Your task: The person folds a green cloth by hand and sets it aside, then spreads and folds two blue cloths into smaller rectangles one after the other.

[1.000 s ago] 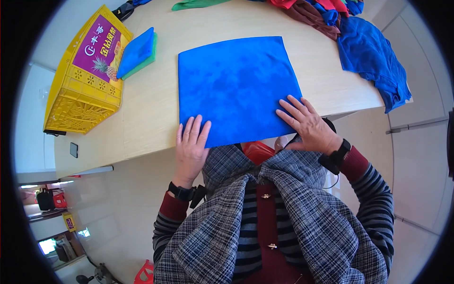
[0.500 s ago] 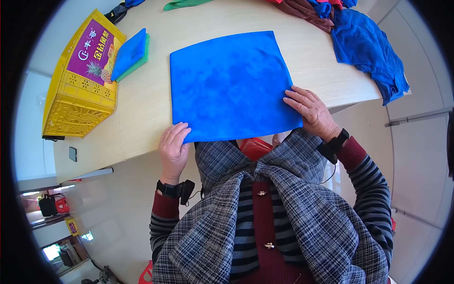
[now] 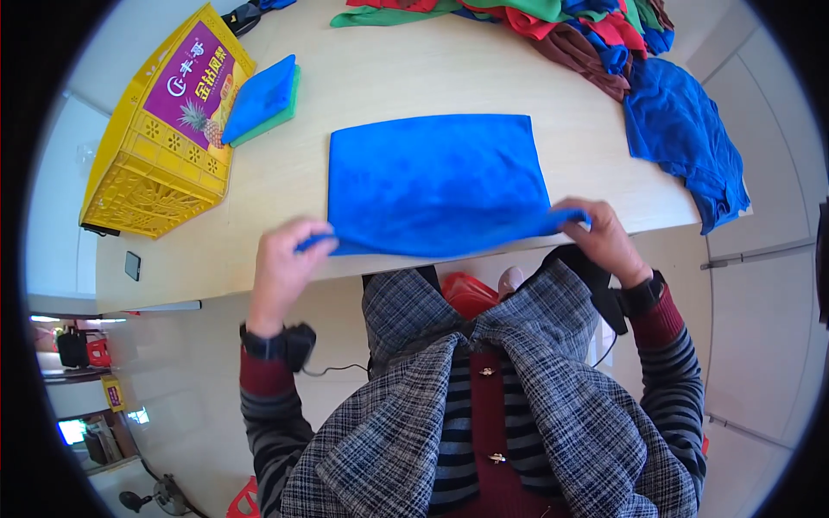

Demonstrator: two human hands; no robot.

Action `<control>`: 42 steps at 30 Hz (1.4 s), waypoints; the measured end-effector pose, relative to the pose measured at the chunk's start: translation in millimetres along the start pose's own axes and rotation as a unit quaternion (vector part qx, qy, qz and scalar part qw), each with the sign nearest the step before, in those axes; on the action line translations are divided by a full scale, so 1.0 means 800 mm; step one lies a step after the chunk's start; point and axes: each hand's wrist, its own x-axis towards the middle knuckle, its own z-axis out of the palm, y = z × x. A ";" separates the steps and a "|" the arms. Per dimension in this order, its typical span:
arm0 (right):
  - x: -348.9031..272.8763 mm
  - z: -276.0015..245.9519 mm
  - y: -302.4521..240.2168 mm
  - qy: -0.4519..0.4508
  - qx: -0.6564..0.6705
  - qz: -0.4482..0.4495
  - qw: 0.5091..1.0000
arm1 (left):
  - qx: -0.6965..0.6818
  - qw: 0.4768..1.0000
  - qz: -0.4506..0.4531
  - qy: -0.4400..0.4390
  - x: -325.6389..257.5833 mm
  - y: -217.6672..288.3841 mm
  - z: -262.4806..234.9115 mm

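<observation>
A bright blue cloth point(image 3: 436, 181) lies spread on the pale wooden table point(image 3: 397, 78), its near edge at the table's front. My left hand point(image 3: 285, 263) pinches the cloth's near left corner and lifts it slightly. At the near right corner my right hand point(image 3: 600, 237) grips the cloth the same way. Both corners are raised off the table, and the near edge sags between them.
A yellow plastic crate point(image 3: 160, 142) stands at the far left, with a folded blue and green cloth stack point(image 3: 261, 99) beside it. A heap of coloured cloths point(image 3: 587, 30) sits at the back right, and another blue cloth point(image 3: 682, 138) hangs over the right edge.
The cloth was flat under both open palms. My hands have slid apart to its near corners, closed on them and lifted them.
</observation>
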 end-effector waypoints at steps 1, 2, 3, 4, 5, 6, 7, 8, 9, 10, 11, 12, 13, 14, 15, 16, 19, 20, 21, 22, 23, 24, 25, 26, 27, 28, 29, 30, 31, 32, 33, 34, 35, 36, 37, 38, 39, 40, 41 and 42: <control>0.020 -0.007 0.004 0.026 0.050 0.027 0.998 | -0.004 1.000 -0.001 0.006 0.024 -0.006 -0.002; 0.041 -0.010 0.008 0.049 0.099 0.053 0.992 | -0.008 1.000 -0.004 0.013 0.052 -0.017 -0.002; 0.063 -0.010 0.009 0.047 0.094 0.045 0.993 | -0.015 1.000 -0.011 0.011 0.079 -0.031 0.001; 0.087 -0.007 0.010 0.084 0.152 0.060 0.983 | -0.022 1.000 -0.016 0.010 0.107 -0.046 0.007; 0.105 -0.003 0.015 0.120 0.210 0.075 0.967 | 0.002 1.000 -0.025 0.001 0.132 -0.060 0.014; 0.118 0.001 0.030 0.119 0.203 0.068 0.969 | 0.025 0.999 -0.034 -0.008 0.153 -0.073 0.023; 0.132 0.007 0.052 0.131 0.198 0.080 0.968 | 0.025 0.999 -0.032 0.002 0.168 -0.093 0.034; 0.145 0.013 0.072 0.142 0.193 0.092 0.966 | 0.041 0.999 -0.022 0.018 0.182 -0.116 0.047; 0.153 0.015 0.076 0.153 0.189 0.108 0.964 | 0.055 0.998 -0.015 0.031 0.187 -0.124 0.054; 0.159 0.013 0.081 0.151 0.185 0.105 0.965 | 0.054 0.998 -0.016 0.036 0.189 -0.134 0.058; 0.161 0.015 0.082 0.155 0.174 0.122 0.965 | 0.065 0.996 -0.020 0.050 0.190 -0.136 0.062; 0.162 0.016 0.083 0.160 0.164 0.139 0.964 | 0.076 0.995 -0.024 0.063 0.190 -0.138 0.067; 0.162 0.018 0.085 0.165 0.154 0.156 0.962 | 0.087 0.993 -0.028 0.075 0.190 -0.140 0.072; 0.160 0.017 0.082 0.164 0.153 0.158 0.962 | 0.086 0.993 -0.029 0.074 0.189 -0.140 0.075; 0.157 0.017 0.074 0.158 0.140 0.168 0.963 | 0.084 0.993 -0.040 0.079 0.185 -0.139 0.074; 0.151 0.018 0.066 0.152 0.129 0.179 0.964 | 0.082 0.992 -0.050 0.084 0.180 -0.138 0.074; 0.131 0.028 0.052 0.158 0.119 0.181 0.963 | 0.087 0.989 -0.070 0.096 0.166 -0.139 0.073; 0.120 0.034 0.051 0.171 0.121 0.178 0.962 | 0.092 0.987 -0.081 0.101 0.158 -0.138 0.075; 0.113 0.039 0.049 0.182 0.124 0.174 0.960 | 0.097 0.985 -0.092 0.105 0.151 -0.137 0.078; 0.109 0.044 0.050 0.183 0.124 0.177 0.959 | 0.097 0.986 -0.092 0.103 0.143 -0.136 0.082; 0.102 0.049 0.054 0.207 0.107 0.159 0.959 | 0.113 0.981 -0.097 0.121 0.136 -0.130 0.086; 0.095 0.054 0.058 0.231 0.090 0.142 0.958 | 0.129 0.976 -0.102 0.140 0.129 -0.124 0.090; 0.088 0.059 0.063 0.254 0.072 0.125 0.956 | 0.145 0.971 -0.107 0.157 0.123 -0.117 0.094; 0.084 0.066 0.057 0.253 0.073 0.129 0.956 | 0.145 0.971 -0.109 0.153 0.114 -0.112 0.095; 0.080 0.072 0.051 0.273 0.030 0.138 0.952 | 0.157 0.968 -0.118 0.159 0.105 -0.105 0.094; 0.076 0.078 0.045 0.293 -0.015 0.146 0.945 | 0.168 0.964 -0.128 0.165 0.098 -0.099 0.095; 0.072 0.082 0.040 0.314 -0.059 0.152 0.936 | 0.179 0.959 -0.134 0.172 0.093 -0.095 0.095; 0.069 0.085 0.041 0.314 -0.059 0.154 0.935 | 0.180 0.960 -0.134 0.170 0.090 -0.094 0.097; 0.067 0.089 0.044 0.337 -0.100 0.138 0.926 | 0.179 0.958 -0.134 0.177 0.087 -0.094 0.099; 0.068 0.091 0.046 0.360 -0.142 0.121 0.914 | 0.179 0.957 -0.133 0.185 0.087 -0.094 0.102; 0.069 0.091 0.047 0.383 -0.183 0.104 0.899 | 0.178 0.956 -0.132 0.193 0.088 -0.094 0.104; 0.071 0.089 0.048 0.385 -0.183 0.103 0.898 | 0.178 0.956 -0.129 0.194 0.090 -0.093 0.106; 0.071 0.089 0.048 0.385 -0.192 0.108 0.896 | 0.192 0.953 -0.127 0.199 0.088 -0.096 0.110; 0.072 0.089 0.048 0.384 -0.201 0.111 0.894 | 0.206 0.949 -0.124 0.206 0.088 -0.098 0.113; 0.075 0.088 0.046 0.384 -0.209 0.113 0.892 | 0.220 0.944 -0.121 0.213 0.090 -0.100 0.114; 0.076 0.090 0.047 0.384 -0.207 0.111 0.893 | 0.222 0.943 -0.122 0.215 0.088 -0.102 0.114; 0.078 0.091 0.046 0.375 -0.230 0.114 0.891 | 0.229 0.942 -0.115 0.216 0.087 -0.103 0.112; 0.082 0.091 0.044 0.365 -0.251 0.115 0.889 | 0.237 0.940 -0.109 0.219 0.087 -0.104 0.108; 0.088 0.093 0.041 0.355 -0.271 0.111 0.888 | 0.247 0.936 -0.106 0.225 0.083 -0.105 0.102; 0.090 0.095 0.044 0.356 -0.279 0.113 0.885 | 0.224 0.944 -0.112 0.215 0.080 -0.103 0.100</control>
